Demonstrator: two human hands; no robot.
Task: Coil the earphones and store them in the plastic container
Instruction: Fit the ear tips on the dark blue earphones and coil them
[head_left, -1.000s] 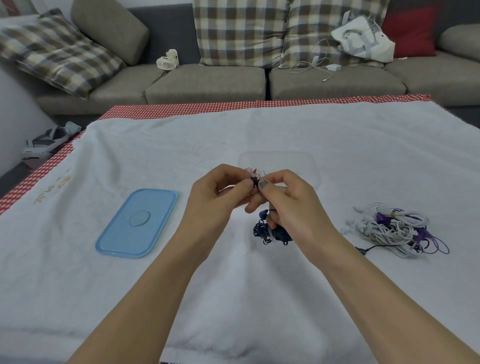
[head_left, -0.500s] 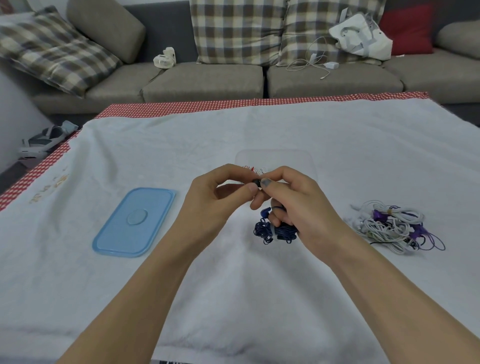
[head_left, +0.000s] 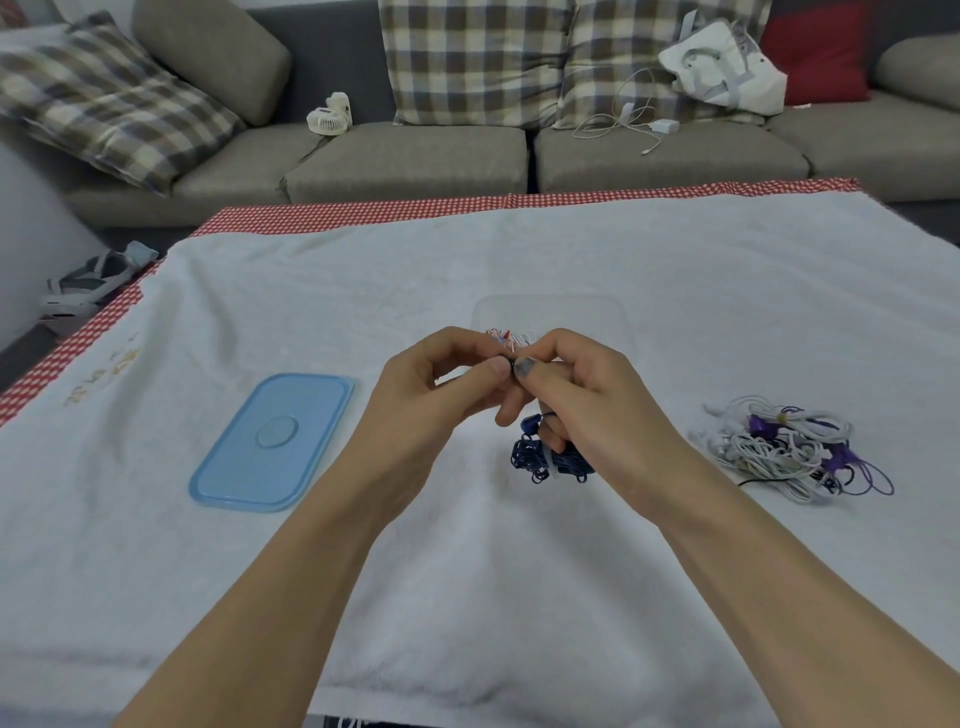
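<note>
Dark blue earphones (head_left: 545, 460) hang in a loose bundle below my right hand (head_left: 587, 400), which grips their cord. My left hand (head_left: 441, 395) meets it at the fingertips, and both pinch a small dark piece of the earphones between thumbs and forefingers. Just behind my hands sits the clear plastic container (head_left: 550, 314) on the white towel, with a red and white coil partly visible inside. The container's blue lid (head_left: 272, 441) lies flat to the left.
A tangle of white and purple earphones (head_left: 789, 447) lies at the right on the white towel (head_left: 467, 571). Beyond the table's red checked edge is a grey sofa (head_left: 405, 156) with plaid cushions, a small fan, a charger cable and a white bag.
Both hands stay pinched together over the container; the blue bundle hangs in nearly the same place. Only slight shifts of the view.
</note>
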